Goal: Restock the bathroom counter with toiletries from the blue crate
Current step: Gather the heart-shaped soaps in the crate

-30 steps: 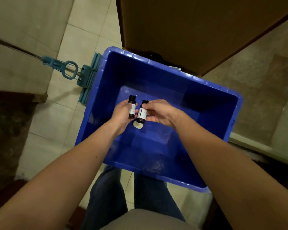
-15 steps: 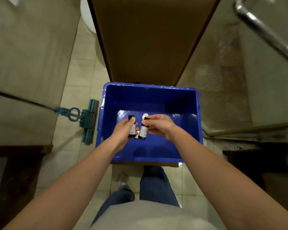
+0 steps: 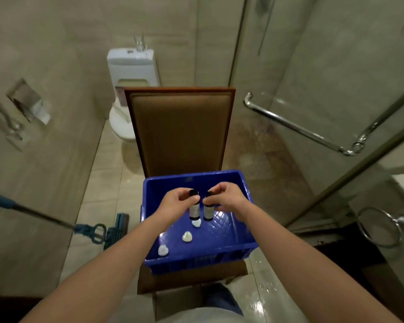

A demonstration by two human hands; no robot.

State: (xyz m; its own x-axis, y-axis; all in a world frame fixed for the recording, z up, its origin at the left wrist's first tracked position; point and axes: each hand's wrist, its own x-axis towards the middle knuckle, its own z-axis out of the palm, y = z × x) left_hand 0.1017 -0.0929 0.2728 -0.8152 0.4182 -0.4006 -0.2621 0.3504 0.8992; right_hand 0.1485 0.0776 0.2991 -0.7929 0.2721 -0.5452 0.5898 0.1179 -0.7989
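Left hand (image 3: 176,203): fingers pinch left bottle (image 3: 194,209).
Right hand (image 3: 226,199): fingers pinch right bottle (image 3: 208,212).
Why: upright over blue crate (image 3: 247,190), likely ready to carry.

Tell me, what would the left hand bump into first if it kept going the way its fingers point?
Probably the small bottle pinched by the right hand. The left hand, holding its own bottle, points across at it; depth is unclear.
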